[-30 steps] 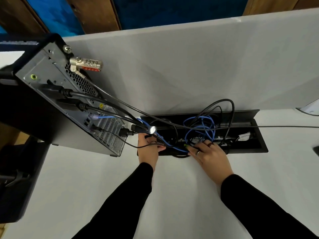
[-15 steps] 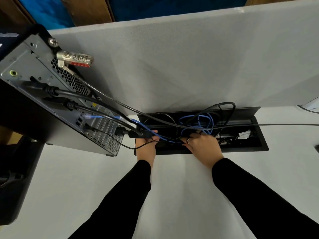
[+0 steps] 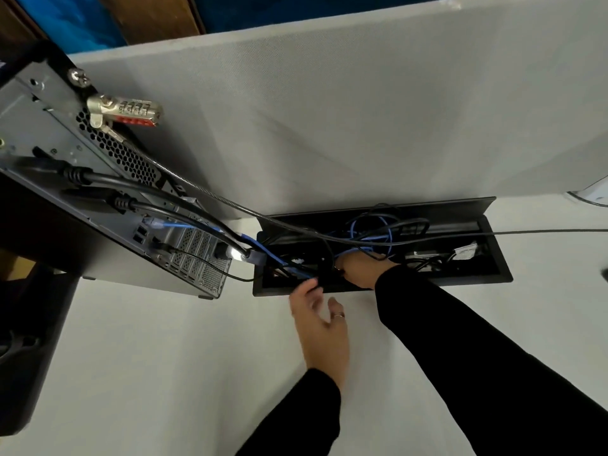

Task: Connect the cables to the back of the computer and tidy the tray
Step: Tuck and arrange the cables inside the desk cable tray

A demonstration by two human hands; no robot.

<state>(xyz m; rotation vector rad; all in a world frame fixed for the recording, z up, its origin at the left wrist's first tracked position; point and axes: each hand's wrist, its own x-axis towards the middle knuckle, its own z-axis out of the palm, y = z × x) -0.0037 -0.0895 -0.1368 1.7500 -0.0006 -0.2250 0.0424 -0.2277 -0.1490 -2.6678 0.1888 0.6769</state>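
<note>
The computer (image 3: pixel 65 153) lies tilted at the left, its back panel facing me with black cables and a blue cable (image 3: pixel 184 227) plugged in. These run into the black recessed tray (image 3: pixel 493 278) in the white desk, where blue and black loops lie tangled. My right hand (image 3: pixel 365 269) is down inside the tray, its fingers curled into the cable bundle where the blue cable meets it. My left hand (image 3: pixel 319 327) hovers over the desk at the tray's front edge, fingers relaxed, one fingertip touching a black cable (image 3: pixel 317 283) there.
A silver combination lock (image 3: pixel 131 110) with a steel cable hangs from the computer. The tray lid (image 3: pixel 444 205) stands open against the grey partition (image 3: pixel 329 110). A thin black cable (image 3: pixel 543 231) runs off right. A black object (image 3: pixel 19 357) sits at the lower left.
My left hand has come out of the tray's left end and now sits over the desk in front. My right hand has reached deeper into the tray. The view moved closer.
</note>
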